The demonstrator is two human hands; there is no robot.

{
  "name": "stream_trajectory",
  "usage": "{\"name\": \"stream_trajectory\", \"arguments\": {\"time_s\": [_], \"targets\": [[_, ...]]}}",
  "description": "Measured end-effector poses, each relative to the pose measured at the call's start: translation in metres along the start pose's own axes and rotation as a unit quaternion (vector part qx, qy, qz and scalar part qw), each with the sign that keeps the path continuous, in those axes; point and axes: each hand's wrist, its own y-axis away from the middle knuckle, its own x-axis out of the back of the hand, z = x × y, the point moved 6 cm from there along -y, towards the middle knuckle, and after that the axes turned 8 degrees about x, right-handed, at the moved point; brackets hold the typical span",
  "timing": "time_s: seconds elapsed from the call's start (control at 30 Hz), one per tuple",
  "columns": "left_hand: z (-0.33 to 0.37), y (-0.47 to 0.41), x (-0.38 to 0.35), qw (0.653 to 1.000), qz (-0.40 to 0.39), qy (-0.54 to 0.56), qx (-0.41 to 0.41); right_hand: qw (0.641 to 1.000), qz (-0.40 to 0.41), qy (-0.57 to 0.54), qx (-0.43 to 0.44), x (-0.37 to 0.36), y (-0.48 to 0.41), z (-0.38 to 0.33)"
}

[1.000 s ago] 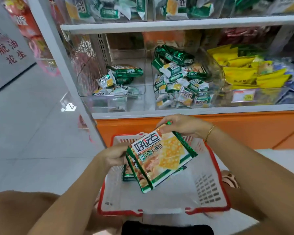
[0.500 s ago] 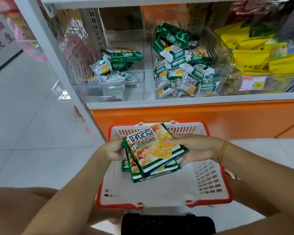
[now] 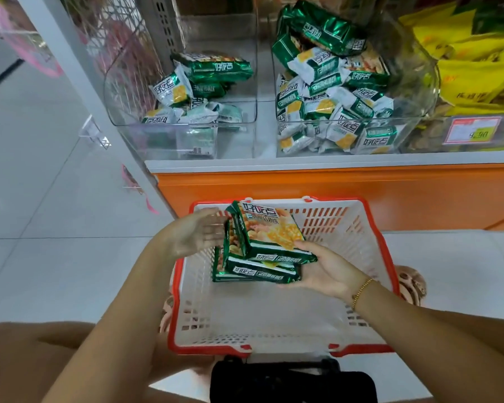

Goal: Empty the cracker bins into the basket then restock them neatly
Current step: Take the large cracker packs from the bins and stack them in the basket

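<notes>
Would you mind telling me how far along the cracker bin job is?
Barely started: the basket looks bare. In hand: the right hand grips a stack of cracker packs over it, left hand open alongside. Left: left bin and fuller right bin hold packs to empty, then restock.

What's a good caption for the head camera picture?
Stacked cracker packs in the right hand over the basket, left hand open alongside.

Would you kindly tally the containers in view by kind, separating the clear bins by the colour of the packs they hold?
Clear bins of green packs: 2
Clear bin of yellow packs: 1
Red-rimmed basket: 1
Total: 4
</notes>
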Motion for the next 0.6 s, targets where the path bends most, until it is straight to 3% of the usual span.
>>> {"name": "stream_trajectory", "arguments": {"time_s": [0.07, 0.13, 0.2, 0.27, 0.3, 0.4, 0.6], "targets": [[0.010, 0.011, 0.012, 0.998, 0.056, -0.011, -0.039, 1.000, 0.023, -0.009, 0.004, 0.012, -0.004, 0.009], [0.017, 0.019, 0.032, 0.982, 0.165, -0.021, -0.092, 0.998, 0.053, -0.018, -0.015, 0.032, -0.011, 0.024], [0.016, 0.022, 0.054, 0.943, 0.296, -0.066, -0.140, 0.995, 0.085, -0.017, -0.054, 0.047, -0.018, 0.041], [0.015, 0.025, 0.060, 0.893, 0.386, -0.191, -0.128, 0.991, 0.109, 0.005, -0.083, 0.056, -0.027, 0.053], [0.009, 0.020, 0.062, 0.882, 0.398, -0.234, -0.098, 0.989, 0.114, 0.020, -0.091, 0.056, -0.033, 0.058], [-0.021, -0.006, 0.059, 0.896, 0.331, -0.295, 0.010, 0.987, 0.121, 0.069, -0.082, 0.062, -0.055, 0.070], [-0.041, -0.034, 0.065, 0.878, 0.321, -0.354, 0.021, 0.992, 0.112, 0.043, -0.026, 0.060, -0.089, 0.078]]}}
